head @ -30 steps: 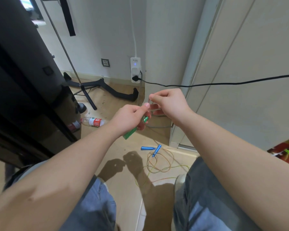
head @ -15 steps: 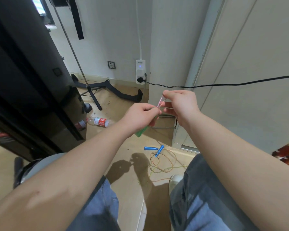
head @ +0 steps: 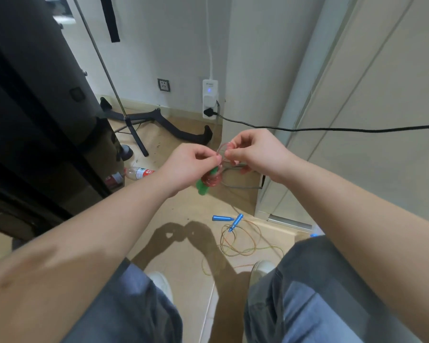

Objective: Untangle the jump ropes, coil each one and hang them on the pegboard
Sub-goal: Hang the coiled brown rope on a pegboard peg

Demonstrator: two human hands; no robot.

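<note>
My left hand [head: 191,167] grips the green handles [head: 203,188] of a jump rope, with a small coil of its pink cord [head: 212,180] bunched under my fingers. My right hand [head: 254,151] pinches a loop of that pink cord [head: 224,147] just to the right of my left thumb. Both hands are held close together in front of me, above the floor. A second rope lies on the floor between my legs: two blue handles [head: 227,219] and a loose yellowish cord [head: 240,241] in rough loops. No pegboard is in view.
A black cable [head: 332,129] runs from a wall power strip [head: 209,99] across to the right. A tripod stand [head: 134,127] and a black base stand on the floor at the back, with a plastic bottle [head: 139,172] beside dark furniture [head: 35,120] on the left. My shoes [head: 263,267] are beside the cord.
My hands have come closer together and a rounder loop of pink cord now stands between them. The pink coil under my left hand shows more. The view has shifted slightly.
</note>
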